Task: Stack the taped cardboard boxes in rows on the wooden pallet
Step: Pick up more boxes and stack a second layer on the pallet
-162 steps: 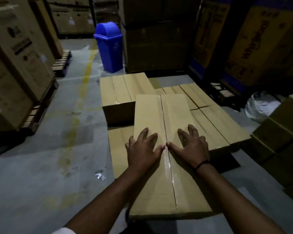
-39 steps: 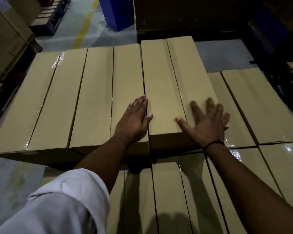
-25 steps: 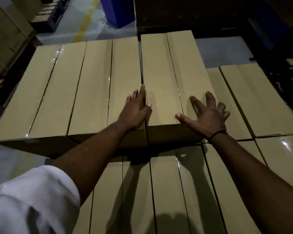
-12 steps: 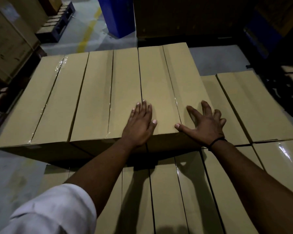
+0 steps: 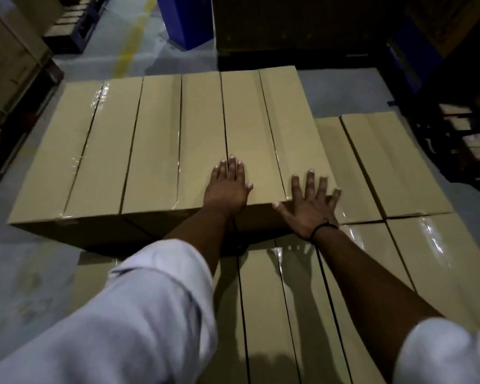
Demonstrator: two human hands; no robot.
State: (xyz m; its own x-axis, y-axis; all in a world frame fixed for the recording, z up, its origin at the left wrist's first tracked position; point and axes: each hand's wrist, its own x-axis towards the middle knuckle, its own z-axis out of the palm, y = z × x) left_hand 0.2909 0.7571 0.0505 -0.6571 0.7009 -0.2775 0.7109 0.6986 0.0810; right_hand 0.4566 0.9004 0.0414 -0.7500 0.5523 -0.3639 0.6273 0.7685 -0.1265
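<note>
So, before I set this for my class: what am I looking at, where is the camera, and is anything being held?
No machine here: a person's two bare hands, filmed by one camera worn on the head, looking forward and down. Taped cardboard boxes lie in two layers: an upper row sits on a lower layer. The left hand lies flat where two upper boxes meet; the right hand lies flat, fingers spread, on the near right corner of the rightmost upper box. Nothing is gripped. A blue bin stands behind. The pallet is hidden.
</note>
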